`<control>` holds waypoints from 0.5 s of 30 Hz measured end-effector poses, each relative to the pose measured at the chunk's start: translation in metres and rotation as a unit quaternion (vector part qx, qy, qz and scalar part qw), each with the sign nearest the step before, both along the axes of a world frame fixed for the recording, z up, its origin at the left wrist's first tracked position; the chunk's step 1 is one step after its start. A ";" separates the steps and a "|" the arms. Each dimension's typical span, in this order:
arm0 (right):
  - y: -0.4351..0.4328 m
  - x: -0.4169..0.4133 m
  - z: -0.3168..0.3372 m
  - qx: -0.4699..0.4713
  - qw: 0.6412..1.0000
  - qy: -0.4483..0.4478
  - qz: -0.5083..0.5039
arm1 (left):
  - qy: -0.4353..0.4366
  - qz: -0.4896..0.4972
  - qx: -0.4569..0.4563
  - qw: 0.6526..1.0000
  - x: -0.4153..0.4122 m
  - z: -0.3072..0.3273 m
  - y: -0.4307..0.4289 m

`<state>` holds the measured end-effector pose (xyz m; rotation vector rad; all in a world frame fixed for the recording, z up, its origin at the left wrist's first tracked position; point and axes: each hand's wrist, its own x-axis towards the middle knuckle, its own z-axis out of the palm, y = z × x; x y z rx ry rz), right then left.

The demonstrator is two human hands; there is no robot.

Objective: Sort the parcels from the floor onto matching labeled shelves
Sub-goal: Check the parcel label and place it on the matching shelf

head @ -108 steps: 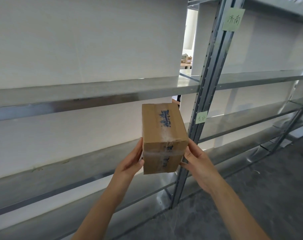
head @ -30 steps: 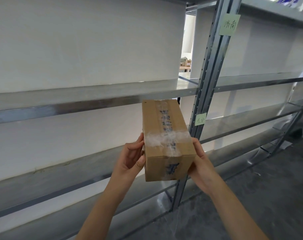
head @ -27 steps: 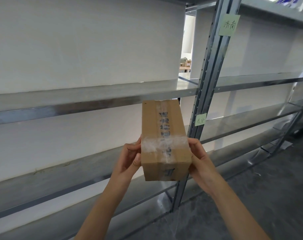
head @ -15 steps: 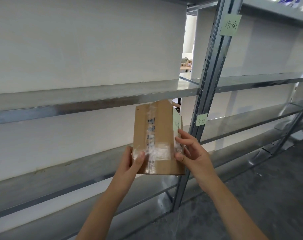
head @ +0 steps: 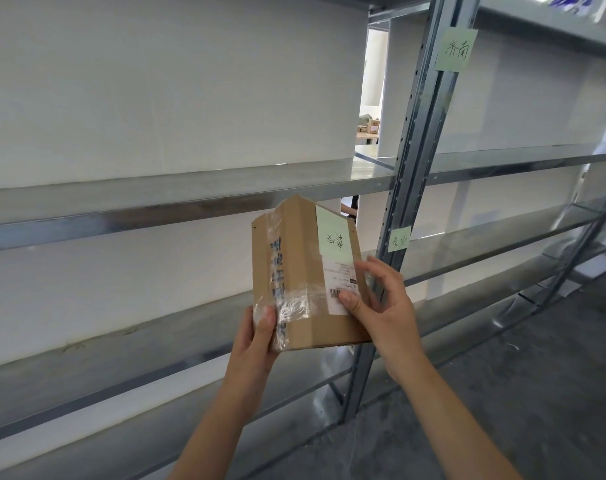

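Left hand (head: 257, 336) and right hand (head: 386, 306) pinch the upright parcel (head: 294, 271) low down; a seemingly matching shelf tag (head: 399, 239) sits just right.

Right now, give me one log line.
phase: inspection | parcel: unshelved | left hand: grips corner | right hand: grips side

My left hand (head: 256, 337): bare, thumbnail short and plain. My right hand (head: 384, 306): bare as well, nails trimmed short. Left forearm (head: 218, 417), right forearm (head: 450, 410): bare skin down to frame edge, slim wrists. Clothing further up out of shot.
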<state>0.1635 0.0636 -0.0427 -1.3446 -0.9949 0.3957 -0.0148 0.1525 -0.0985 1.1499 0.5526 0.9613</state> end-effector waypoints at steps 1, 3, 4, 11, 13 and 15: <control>0.000 -0.001 0.000 -0.011 1.000 0.014 0.000 | -0.002 -0.002 -0.001 1.000 0.000 0.000 0.001; 0.001 -0.003 0.002 -0.041 0.997 0.054 0.020 | -0.003 -0.009 0.000 1.000 0.000 -0.001 0.002; 0.001 -0.004 0.002 -0.054 0.996 0.067 0.027 | 0.000 -0.010 0.000 1.000 0.000 -0.001 0.003; 0.005 -0.001 0.000 -0.058 0.995 0.071 0.026 | 0.081 0.045 0.080 0.992 0.001 -0.003 0.009; 0.005 0.001 -0.001 -0.055 0.996 0.064 0.023 | 0.079 0.056 0.115 0.989 -0.001 -0.003 0.011; 0.005 0.003 -0.002 -0.056 0.996 0.059 0.026 | 0.093 0.062 0.159 0.981 -0.002 -0.004 0.015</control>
